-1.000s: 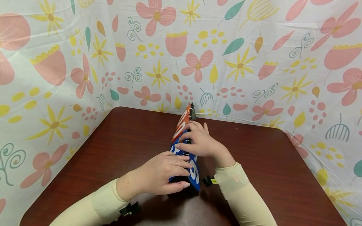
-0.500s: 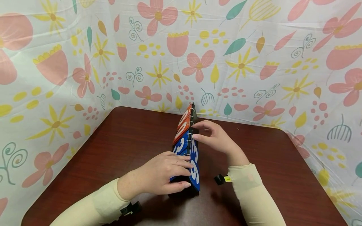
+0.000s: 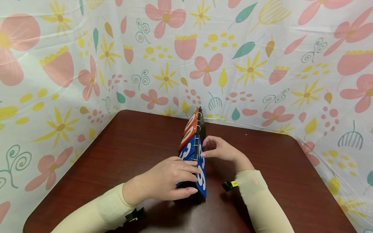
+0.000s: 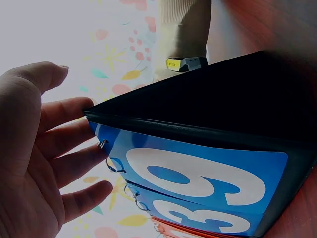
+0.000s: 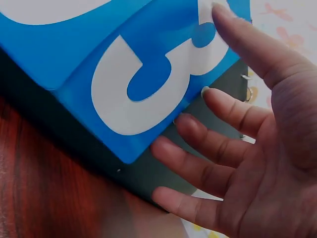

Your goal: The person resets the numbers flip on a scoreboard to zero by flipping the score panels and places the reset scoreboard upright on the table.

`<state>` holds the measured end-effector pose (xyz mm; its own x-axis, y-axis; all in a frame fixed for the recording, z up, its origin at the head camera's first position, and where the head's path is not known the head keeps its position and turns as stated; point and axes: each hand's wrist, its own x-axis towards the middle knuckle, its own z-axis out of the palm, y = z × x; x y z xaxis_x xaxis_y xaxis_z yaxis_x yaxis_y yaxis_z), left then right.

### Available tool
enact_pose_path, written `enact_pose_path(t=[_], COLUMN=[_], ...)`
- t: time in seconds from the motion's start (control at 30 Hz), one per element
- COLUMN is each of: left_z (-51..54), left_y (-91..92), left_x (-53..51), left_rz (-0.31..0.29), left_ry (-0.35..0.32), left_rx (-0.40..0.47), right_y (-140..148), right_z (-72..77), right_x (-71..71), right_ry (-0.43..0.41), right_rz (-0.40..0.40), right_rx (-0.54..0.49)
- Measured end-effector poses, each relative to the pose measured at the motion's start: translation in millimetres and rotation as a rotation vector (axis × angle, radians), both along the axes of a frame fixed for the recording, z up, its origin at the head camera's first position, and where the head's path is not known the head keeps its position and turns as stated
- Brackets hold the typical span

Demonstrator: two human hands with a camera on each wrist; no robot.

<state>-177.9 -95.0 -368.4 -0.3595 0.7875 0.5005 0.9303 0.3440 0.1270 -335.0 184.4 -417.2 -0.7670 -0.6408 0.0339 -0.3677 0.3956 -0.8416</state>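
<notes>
A tent-shaped flip scoreboard (image 3: 197, 142) stands on the table, black, with ring-bound number cards along its top ridge. Blue cards hang at the near end and orange-red cards (image 3: 190, 127) at the far end of its left face. My left hand (image 3: 167, 179) rests over the near end of the ridge, its fingers fairly straight; in the left wrist view the fingertips touch the top edge by the rings (image 4: 115, 163). On the right face, my right hand (image 3: 224, 150) lays its thumb on a blue card (image 5: 148, 84) with a white 3, the other fingertips at that card's edge.
The dark red-brown wooden table (image 3: 131, 139) carries the scoreboard. A flower-print cloth (image 3: 175, 64) hangs behind and along the sides. Small black devices (image 3: 135, 214) are strapped at both wrists.
My right hand has moved from over the ridge to the right, then down onto the right face. The 3 card on that face shows more now. My left hand stays in place.
</notes>
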Motion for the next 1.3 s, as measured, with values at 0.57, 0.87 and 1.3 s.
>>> enact_pose_path(t=[0.57, 0.87, 1.3], left_z=[-0.9, -1.9, -1.5], left_y=[0.7, 1.3, 1.3], left_x=[-0.6, -1.2, -1.0], left_rz=[-0.005, 0.002, -0.008], left_ry=[-0.023, -0.071, -0.014], left_rx=[-0.003, -0.005, -0.004], right_y=[9.5, 15.2, 19.7], right_z=[-13.4, -5.9, 5.1], right_x=[-9.6, -8.6, -6.7], right_ry=[-0.034, -0.049, 0.027], right_rz=[-0.013, 0.025, 0.033], right_rx=[0.047, 0.007, 0.066])
